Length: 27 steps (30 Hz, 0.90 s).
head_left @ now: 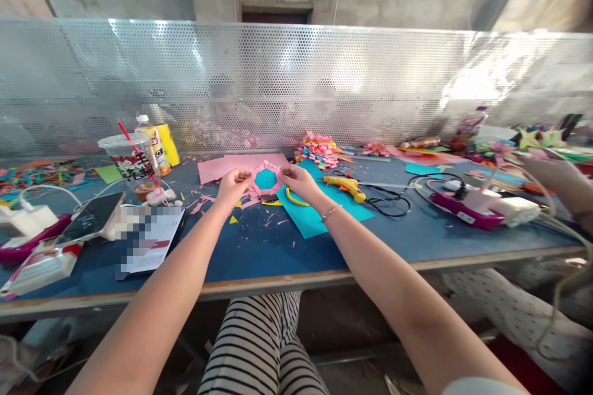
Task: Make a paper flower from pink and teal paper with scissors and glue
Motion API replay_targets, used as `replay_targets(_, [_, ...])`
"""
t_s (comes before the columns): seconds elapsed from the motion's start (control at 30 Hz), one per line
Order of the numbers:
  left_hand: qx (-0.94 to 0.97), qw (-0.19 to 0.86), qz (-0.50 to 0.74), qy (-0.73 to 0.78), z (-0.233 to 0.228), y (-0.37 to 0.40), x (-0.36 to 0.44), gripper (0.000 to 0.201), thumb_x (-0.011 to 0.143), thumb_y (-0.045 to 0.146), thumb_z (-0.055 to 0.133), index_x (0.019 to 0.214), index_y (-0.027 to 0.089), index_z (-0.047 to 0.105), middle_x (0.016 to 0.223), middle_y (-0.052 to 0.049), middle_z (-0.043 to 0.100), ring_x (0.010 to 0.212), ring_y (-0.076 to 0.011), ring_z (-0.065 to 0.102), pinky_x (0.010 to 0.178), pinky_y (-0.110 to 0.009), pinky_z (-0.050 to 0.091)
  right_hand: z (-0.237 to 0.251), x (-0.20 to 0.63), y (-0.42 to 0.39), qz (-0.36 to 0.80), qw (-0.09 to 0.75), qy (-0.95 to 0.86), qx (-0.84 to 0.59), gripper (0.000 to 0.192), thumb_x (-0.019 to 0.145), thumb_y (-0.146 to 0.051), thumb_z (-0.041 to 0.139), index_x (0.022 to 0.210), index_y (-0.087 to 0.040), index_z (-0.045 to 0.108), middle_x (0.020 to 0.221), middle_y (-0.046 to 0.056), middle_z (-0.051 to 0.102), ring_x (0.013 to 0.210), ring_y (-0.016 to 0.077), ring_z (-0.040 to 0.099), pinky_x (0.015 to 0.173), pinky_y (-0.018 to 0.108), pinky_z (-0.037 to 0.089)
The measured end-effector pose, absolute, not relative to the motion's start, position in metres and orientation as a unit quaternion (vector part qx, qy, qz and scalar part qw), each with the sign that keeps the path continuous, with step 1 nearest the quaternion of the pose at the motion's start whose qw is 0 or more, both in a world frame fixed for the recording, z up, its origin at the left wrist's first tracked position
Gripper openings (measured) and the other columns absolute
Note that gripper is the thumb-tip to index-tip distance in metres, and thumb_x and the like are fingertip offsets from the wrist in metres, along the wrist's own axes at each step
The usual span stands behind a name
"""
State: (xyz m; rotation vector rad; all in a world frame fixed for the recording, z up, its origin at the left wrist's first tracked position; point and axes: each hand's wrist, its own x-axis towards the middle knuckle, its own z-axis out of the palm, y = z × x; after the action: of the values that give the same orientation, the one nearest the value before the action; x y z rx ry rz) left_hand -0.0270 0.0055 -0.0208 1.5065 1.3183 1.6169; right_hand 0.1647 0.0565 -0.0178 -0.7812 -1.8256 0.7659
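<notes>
Between my two hands is a ring of folded pink paper (pixel 265 165), with a many-sided opening through which blue shows. My left hand (pixel 237 182) pinches its left side, and my right hand (pixel 296 179) pinches its right side. Under the right hand lie sheets of blue paper (pixel 308 225) and yellow-handled scissors (pixel 296 199), partly covered by the hand. A sheet of pink paper (pixel 213 166) lies behind the left hand. Pink and yellow paper scraps (pixel 234 220) are scattered in front.
A yellow glue gun (pixel 345 187) with a black cord and a cluster of folded paper (pixel 317 149) are to the right. Left are a plastic cup (pixel 132 166), a bottle (pixel 160 157), phones (pixel 155 241) and a power strip (pixel 32 239). Another person's arm (pixel 563 182) reaches in at far right.
</notes>
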Motion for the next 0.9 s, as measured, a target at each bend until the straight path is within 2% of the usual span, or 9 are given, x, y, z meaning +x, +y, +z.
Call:
replay_targets(0.13, [0.565, 0.281, 0.598, 0.494, -0.0215, 0.0066, -0.0275, 0.022, 0.065, 0.029, 0.064, 0.079, 0.014, 0.060, 0.070, -0.003, 0.060, 0.062, -0.0121, 0.056, 0.056, -0.024, 0.048, -0.0167, 0.1641, 0.0537, 0.268, 0.494, -0.751, -0.345, 0.030, 0.068, -0.034, 0.063, 0.092, -0.016, 0.058, 0.085, 0.005, 0.060, 0.079, 0.0144, 0.057, 0.073, 0.028, 0.047])
replay_targets(0.27, [0.579, 0.296, 0.589, 0.480, -0.0262, 0.0104, -0.0286, 0.027, 0.065, 0.033, 0.066, 0.082, 0.013, 0.060, 0.075, -0.004, 0.061, 0.063, -0.0119, 0.056, 0.058, -0.025, 0.049, -0.0175, 0.1615, 0.0512, 0.255, 0.478, -0.765, -0.348, 0.033, 0.066, -0.034, 0.064, 0.094, -0.017, 0.058, 0.090, 0.006, 0.060, 0.073, 0.0132, 0.057, 0.068, 0.027, 0.047])
replay_targets(0.47, [0.599, 0.308, 0.564, 0.477, -0.0297, 0.0120, -0.0278, 0.026, 0.068, 0.034, 0.064, 0.084, 0.014, 0.061, 0.080, -0.006, 0.062, 0.063, -0.0118, 0.057, 0.056, -0.025, 0.049, -0.0203, 0.1599, 0.0544, 0.239, 0.483, -0.776, -0.327, 0.024, 0.074, -0.040, 0.055, 0.080, -0.017, 0.058, 0.074, 0.002, 0.060, 0.069, 0.0132, 0.056, 0.062, 0.024, 0.044])
replay_targets(0.63, [0.593, 0.305, 0.553, 0.500, -0.0271, 0.0106, -0.0261, 0.018, 0.070, 0.027, 0.059, 0.083, 0.014, 0.059, 0.078, -0.005, 0.060, 0.061, -0.0112, 0.055, 0.055, -0.025, 0.048, -0.0190, 0.1608, 0.0538, 0.244, 0.484, -0.770, -0.338, 0.022, 0.073, -0.038, 0.055, 0.076, -0.017, 0.058, 0.071, 0.002, 0.059, 0.064, 0.0125, 0.054, 0.060, 0.024, 0.043])
replay_targets(0.8, [0.626, 0.244, 0.534, 0.513, -0.0273, 0.0091, -0.0264, 0.022, 0.073, 0.035, 0.056, 0.082, 0.015, 0.058, 0.079, -0.005, 0.060, 0.068, -0.0137, 0.056, 0.063, -0.027, 0.047, -0.0200, 0.1606, 0.0536, 0.231, 0.473, -0.780, -0.339, 0.020, 0.073, -0.037, 0.054, 0.076, -0.017, 0.057, 0.071, 0.002, 0.059, 0.065, 0.0130, 0.054, 0.059, 0.025, 0.042])
replay_targets(0.9, [0.649, 0.168, 0.532, 0.517, -0.0265, 0.0060, -0.0249, 0.031, 0.069, 0.037, 0.062, 0.091, 0.016, 0.056, 0.088, -0.006, 0.060, 0.077, -0.0154, 0.057, 0.068, -0.028, 0.047, -0.0212, 0.1586, 0.0528, 0.227, 0.471, -0.785, -0.333, 0.020, 0.074, -0.037, 0.054, 0.075, -0.017, 0.057, 0.071, 0.002, 0.059, 0.064, 0.0125, 0.053, 0.059, 0.025, 0.042])
